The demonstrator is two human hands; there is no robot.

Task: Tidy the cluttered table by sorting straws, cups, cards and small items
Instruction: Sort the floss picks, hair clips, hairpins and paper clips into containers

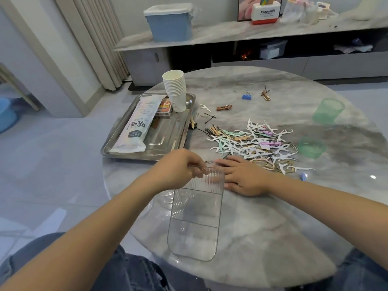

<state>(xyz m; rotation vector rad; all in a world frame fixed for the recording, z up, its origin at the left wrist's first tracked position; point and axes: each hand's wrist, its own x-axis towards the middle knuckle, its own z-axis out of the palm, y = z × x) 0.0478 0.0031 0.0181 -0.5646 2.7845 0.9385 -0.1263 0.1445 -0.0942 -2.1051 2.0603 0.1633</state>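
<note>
A clear plastic divided organiser box [195, 219] lies on the round marble table [273, 227] near me. My left hand [180, 166] grips its far rim with curled fingers. My right hand [243, 177] lies flat on the table against the box's far right corner, fingers straight. Just beyond it spreads a pile of floss picks, hair pins and small clips [256, 143]. A steel tray [165, 131] at the left holds a long packet of straws [138, 124], a small card box [164, 107] and a stack of paper cups [175, 89].
Two green translucent cups [328, 111] [311, 147] stand at the right. A blue binder clip [246, 96], brown clips [224, 107] and loose pins lie beyond the pile. A low cabinet [252, 59] with a blue bin [170, 22] is behind the table.
</note>
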